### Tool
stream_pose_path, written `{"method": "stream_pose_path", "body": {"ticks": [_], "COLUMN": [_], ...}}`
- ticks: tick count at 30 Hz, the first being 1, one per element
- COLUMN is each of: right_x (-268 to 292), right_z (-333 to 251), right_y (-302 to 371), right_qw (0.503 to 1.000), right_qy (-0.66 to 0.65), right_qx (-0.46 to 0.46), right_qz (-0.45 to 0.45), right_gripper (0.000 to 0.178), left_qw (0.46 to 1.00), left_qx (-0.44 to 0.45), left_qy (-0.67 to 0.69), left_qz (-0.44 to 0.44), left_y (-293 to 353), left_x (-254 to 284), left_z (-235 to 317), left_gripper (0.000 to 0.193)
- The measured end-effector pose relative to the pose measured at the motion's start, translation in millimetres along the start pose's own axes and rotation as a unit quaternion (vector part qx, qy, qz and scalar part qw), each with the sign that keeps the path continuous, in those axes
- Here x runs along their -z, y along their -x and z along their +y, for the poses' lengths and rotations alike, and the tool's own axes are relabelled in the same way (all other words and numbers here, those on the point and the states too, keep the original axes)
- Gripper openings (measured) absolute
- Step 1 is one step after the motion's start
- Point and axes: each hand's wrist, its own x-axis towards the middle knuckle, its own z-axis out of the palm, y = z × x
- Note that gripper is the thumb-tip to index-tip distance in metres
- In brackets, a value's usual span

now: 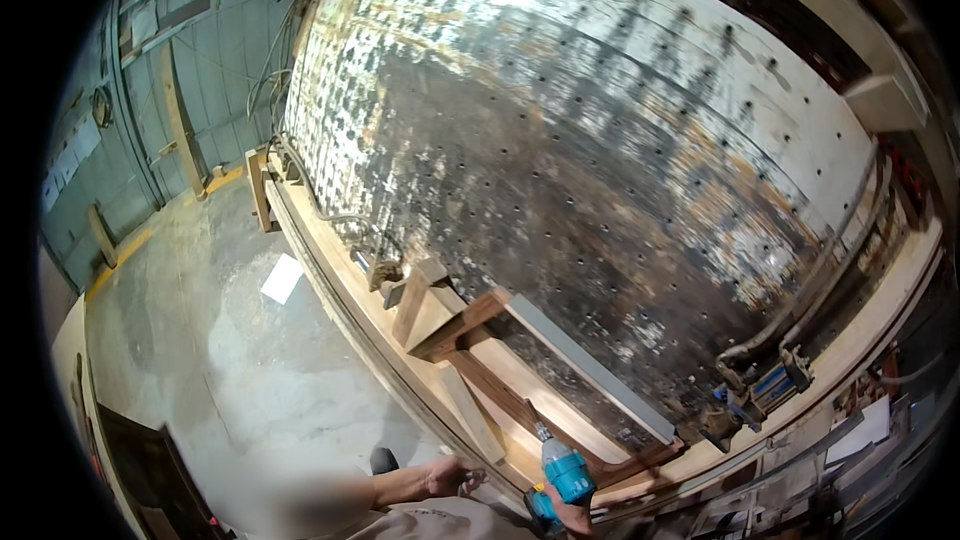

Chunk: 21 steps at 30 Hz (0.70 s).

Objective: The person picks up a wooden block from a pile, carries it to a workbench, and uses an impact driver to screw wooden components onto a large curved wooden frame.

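My right hand (574, 517) grips a teal and black cordless impact driver (568, 476) at the bottom of the head view. The driver's bit points up and away, close to the dark wood rail of a wooden frame (487, 385); I cannot tell whether it touches. A grey strip (590, 365) runs along the far side of that frame. Left of the driver, my left hand (456, 477) hovers by the near edge of the bench with its fingers curled. Anything in those fingers is too small to make out.
A large, stained worktable (560, 180) full of small holes spreads beyond the frame. Wood blocks (425, 310) and a metal clamp (378, 268) sit left of the frame. Another clamp, partly blue (765, 395), is at the right. White paper (282, 278) lies on the concrete floor (200, 340).
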Motion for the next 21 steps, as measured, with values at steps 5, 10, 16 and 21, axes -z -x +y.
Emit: {"method": "stream_pose_path", "body": {"ticks": [5,10,16,21], "right_x": [-67.9,-122.1,-142.4,-157.7], "right_z": [-45.1,-116.7,-60.5,-37.7], "right_y": [-3.9,-16.4,-17.5,4.5], "right_qw": [0.997,0.985,0.976,0.971], "right_qy": [0.055,-0.069,0.04,0.061], "right_qx": [0.04,-0.138,-0.085,-0.053], "right_qz": [-0.026,-0.075,-0.196,-0.226], "right_gripper": [0.015,0.022,0.019,0.021], "left_qw": [0.984,0.968,0.956,0.894], "left_qx": [-0.098,-0.151,-0.199,-0.314], "left_qy": [0.112,0.167,0.205,0.23], "left_qz": [0.096,0.11,0.069,0.222], "left_y": [70.4,126.6,174.3,249.5], "left_x": [29.0,60.6,137.7,175.2], "left_z": [48.9,76.6,46.7,0.9], "left_gripper": [0.013,0.012,0.022,0.028]}}
